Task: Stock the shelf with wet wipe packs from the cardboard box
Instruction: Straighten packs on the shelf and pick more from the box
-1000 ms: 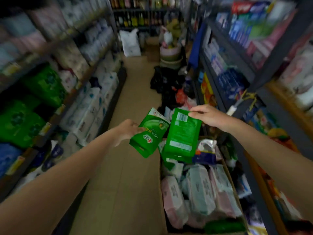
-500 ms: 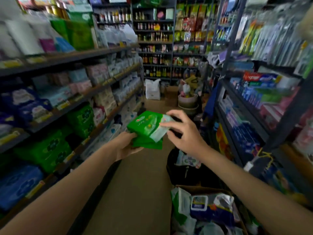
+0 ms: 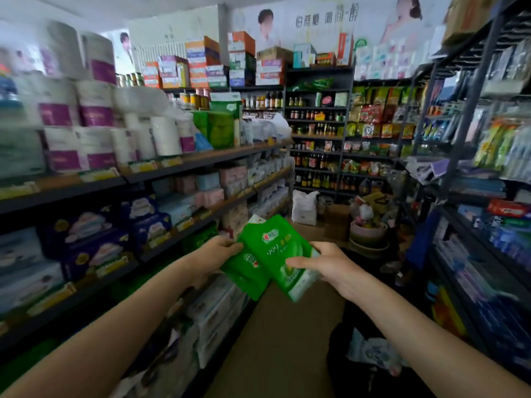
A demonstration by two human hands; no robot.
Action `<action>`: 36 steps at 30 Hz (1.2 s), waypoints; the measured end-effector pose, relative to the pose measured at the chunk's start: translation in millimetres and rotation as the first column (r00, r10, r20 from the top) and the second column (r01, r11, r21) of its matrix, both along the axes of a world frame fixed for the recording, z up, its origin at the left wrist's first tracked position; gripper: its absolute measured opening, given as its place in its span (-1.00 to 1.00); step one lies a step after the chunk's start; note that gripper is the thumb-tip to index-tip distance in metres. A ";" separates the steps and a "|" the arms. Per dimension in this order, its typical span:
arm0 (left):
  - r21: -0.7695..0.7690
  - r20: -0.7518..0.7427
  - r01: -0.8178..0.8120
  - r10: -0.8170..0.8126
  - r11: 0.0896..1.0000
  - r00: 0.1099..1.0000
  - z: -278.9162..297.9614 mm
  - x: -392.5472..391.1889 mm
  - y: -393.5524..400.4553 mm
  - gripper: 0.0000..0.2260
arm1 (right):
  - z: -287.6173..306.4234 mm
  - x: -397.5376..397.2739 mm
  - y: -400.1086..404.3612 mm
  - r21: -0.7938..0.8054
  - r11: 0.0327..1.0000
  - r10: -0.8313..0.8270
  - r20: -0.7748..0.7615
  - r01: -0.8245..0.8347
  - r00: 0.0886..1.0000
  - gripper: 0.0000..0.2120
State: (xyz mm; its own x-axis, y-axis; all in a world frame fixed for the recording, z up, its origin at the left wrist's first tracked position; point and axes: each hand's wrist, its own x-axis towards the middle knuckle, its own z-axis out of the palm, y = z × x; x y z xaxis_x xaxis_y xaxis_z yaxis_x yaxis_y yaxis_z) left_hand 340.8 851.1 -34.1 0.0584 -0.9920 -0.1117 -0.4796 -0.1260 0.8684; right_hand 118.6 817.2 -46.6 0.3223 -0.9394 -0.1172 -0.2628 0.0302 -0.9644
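Green wet wipe packs [image 3: 275,254] overlapping, gripped by both hands [image 3: 287,259]

2 bare forearms — no sleeves

Dim aisle, brighter toward the ceiling, motion blur at left and right edges, wide-angle bending

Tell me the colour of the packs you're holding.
Green, with a white edge and a small red-and-white logo, on both wipe packs; the head view shows it.
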 end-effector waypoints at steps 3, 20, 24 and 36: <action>-0.021 0.169 0.024 -0.020 0.999 0.985 23.3 64.0 28.5 -0.82 | 33.9 30.0 2.4 -0.139 0.990 0.016 -0.044 -0.022 0.999 -0.25; -0.180 -0.305 -0.261 0.199 0.948 0.931 131.7 344.6 251.1 -0.59 | 119.3 368.0 135.2 -0.386 0.608 0.652 -0.256 -0.693 0.714 -0.48; -0.257 -0.443 -0.350 0.212 0.901 0.871 145.4 384.7 318.3 -0.59 | 133.2 445.1 158.4 -0.377 0.740 0.658 0.240 -0.557 0.713 -0.48; -0.504 0.200 -0.596 0.755 0.626 0.624 216.3 454.3 450.7 -0.56 | 203.7 623.6 301.8 -0.788 0.211 0.850 -0.144 -0.578 0.507 -0.21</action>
